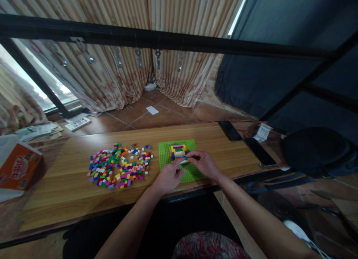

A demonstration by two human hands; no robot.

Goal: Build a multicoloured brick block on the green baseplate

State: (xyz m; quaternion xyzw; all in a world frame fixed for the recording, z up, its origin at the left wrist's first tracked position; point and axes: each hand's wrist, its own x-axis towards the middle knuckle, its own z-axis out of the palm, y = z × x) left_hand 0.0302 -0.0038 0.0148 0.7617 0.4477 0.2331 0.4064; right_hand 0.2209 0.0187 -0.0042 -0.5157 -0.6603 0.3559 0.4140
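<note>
The left hand (170, 175) and the right hand (205, 164) meet over the near edge of a small block structure (178, 153), their fingertips close together. The left hand's fingers are curled, the right hand's thumb and fingers bunched; a small pale piece (183, 162) shows between the two hands, but I cannot tell whether either hand is clamped on it. The structure, in yellow, red, blue and white, sits just beyond the fingertips of both hands on a green baseplate (163, 148), which reaches under both hands and lies on the wooden bench (208, 139). To the left of the left hand spreads a heap of loose multicoloured bricks (130, 175). Well beyond the right hand, to its right, lie a dark phone (229, 130) and, farther right, a second phone (259, 151).
</note>
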